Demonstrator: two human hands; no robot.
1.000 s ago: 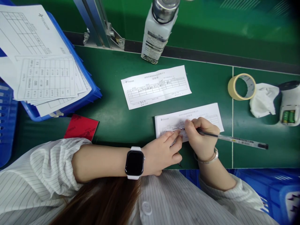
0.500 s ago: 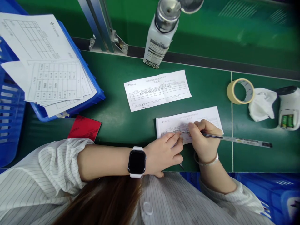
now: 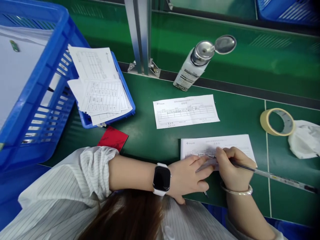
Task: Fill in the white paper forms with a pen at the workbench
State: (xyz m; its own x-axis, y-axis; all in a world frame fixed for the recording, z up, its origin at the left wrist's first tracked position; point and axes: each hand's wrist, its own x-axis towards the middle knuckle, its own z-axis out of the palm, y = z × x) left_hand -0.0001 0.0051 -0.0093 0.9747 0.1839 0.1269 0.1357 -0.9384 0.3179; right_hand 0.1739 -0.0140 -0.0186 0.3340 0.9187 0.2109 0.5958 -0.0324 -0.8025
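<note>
My right hand (image 3: 235,168) grips a pen (image 3: 280,177), its tip touching the printed form pad (image 3: 225,142) at the front of the green table. Flat across the pad's lower left part lies my left hand (image 3: 191,175), fingers stretched out and holding nothing. The tip of another thin dark object (image 3: 205,194) pokes out under that hand; most of it is hidden. Handwriting shows in the pad's table near the pen tip. A loose filled-in form (image 3: 185,111) lies just beyond the pad.
At the left are a large blue crate (image 3: 60,33) and a small blue basket (image 3: 131,103) of printed papers (image 3: 100,96). A red card (image 3: 113,138) lies before it. A pump bottle (image 3: 188,71) stands at the back; a tape roll (image 3: 265,123) and crumpled tissue (image 3: 303,140) are right.
The camera view has swung left, so the table's things sit farther right and lower and more of the crate shows. My right hand keeps the pen on the pad; the left stays on it.
</note>
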